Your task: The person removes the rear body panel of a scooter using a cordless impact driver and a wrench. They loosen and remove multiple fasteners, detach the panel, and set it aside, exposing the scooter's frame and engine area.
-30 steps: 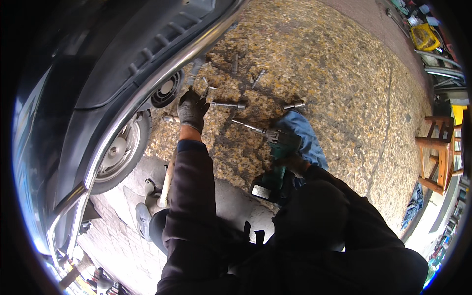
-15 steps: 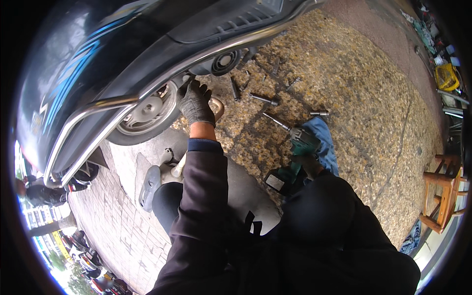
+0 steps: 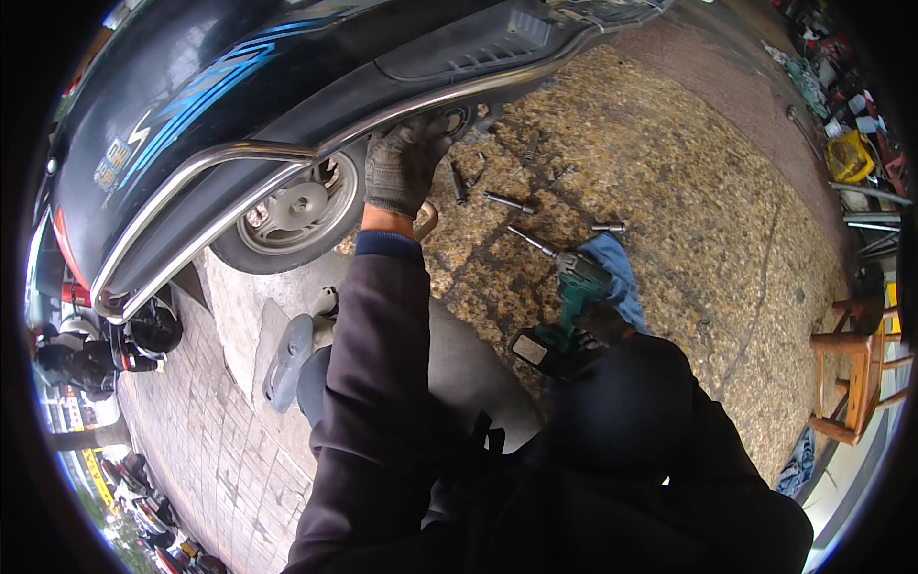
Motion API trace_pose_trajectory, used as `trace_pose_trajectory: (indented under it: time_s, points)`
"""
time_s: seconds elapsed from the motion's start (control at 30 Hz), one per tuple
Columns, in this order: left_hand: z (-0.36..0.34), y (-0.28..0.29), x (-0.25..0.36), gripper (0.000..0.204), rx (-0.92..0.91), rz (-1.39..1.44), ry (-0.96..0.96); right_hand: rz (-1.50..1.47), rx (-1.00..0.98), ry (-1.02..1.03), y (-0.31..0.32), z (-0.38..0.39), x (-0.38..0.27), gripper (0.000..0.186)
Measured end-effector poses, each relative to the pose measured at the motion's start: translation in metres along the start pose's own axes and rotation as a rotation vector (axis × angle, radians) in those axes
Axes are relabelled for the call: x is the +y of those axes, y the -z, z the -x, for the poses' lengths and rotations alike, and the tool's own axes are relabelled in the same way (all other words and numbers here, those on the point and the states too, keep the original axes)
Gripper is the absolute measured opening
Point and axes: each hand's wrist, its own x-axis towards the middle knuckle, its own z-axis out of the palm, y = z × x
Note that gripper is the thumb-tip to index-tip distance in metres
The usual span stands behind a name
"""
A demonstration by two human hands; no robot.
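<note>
**Reaching in low on one side, a firm fistful on the other**

Starting on my left, there's the motor scooter, dark with blue stripes, its rear wheel still mounted below the chrome rail. Nothing on this side looks taken off, from up here at least!

Next along, my gloved left hand is up under the rail, right by the tyre's edge. The fingertips are lost in shadow, so I can't make out whether they're gripping anything.

Past it, loose on the pebbled ground, lie a dark metal bar and a long socket, both out but neither in use.

And here's the green cordless drill, long nose fitted, my right hand wrapped round its handle. Beyond lie a short socket and a blue cloth.

So where are we? Tools out, drill fitted and held, but its tip is well apart from the scooter. I'd call the job under the rail unfinished; how much remains, my own glove hides.
</note>
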Motion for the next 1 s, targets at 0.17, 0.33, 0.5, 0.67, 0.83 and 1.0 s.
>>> trace_pose_trajectory:
  time_s: [0.17, 0.33, 0.5, 0.67, 0.83, 1.0]
  points:
    - [-0.014, 0.017, -0.011, 0.026, 0.085, -0.399, -0.057, -0.291, -0.066, 0.009, -0.020, -0.011, 0.056, 0.025]
    - [-0.014, 0.017, -0.008, 0.026, 0.025, -1.795, -0.559, -0.652, -0.148, 0.021, -0.012, -0.013, 0.077, 0.026]
    - [-0.014, 0.011, -0.013, 0.040, 0.131, -1.171, -0.188, -0.423, 0.029, 0.068, 0.103, -0.007, -0.012, 0.022]
    - [-0.010, 0.009, -0.017, 0.049, 0.108, -1.310, -0.328, -0.386, 0.209, 0.151, 0.191, 0.009, -0.111, 0.026]
    - [0.002, -0.001, -0.004, 0.038, 0.175, 0.181, 0.194, -0.210, 0.263, 0.312, 0.205, 0.031, -0.166, 0.024]
    - [0.007, -0.022, 0.014, 0.028, 0.285, -0.214, 0.285, 0.085, 0.098, 0.530, 0.168, 0.064, -0.193, 0.025]
